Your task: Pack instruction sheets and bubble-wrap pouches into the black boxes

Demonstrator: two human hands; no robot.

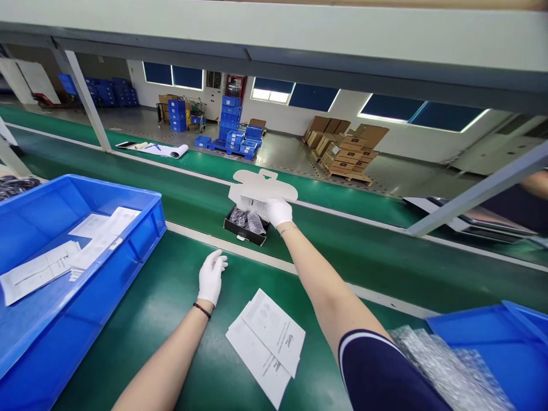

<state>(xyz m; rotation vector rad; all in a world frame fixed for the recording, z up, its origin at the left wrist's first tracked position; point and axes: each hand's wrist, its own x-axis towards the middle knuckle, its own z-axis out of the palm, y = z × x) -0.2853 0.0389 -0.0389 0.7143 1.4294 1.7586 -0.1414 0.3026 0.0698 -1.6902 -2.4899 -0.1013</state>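
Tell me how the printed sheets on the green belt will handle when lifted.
The printed sheets look thin and probably floppy, lying flat with slightly fanned edges. Nothing binds them, so they may slide apart on the glossy green belt.

I count 1 left hand and 1 right hand, both gloved, 2 blue plastic crates, 1 black box, 1 white card insert, 1 stack of papers

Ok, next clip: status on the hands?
Right hand gripping card insert over black box. Left hand open, empty, beside papers.
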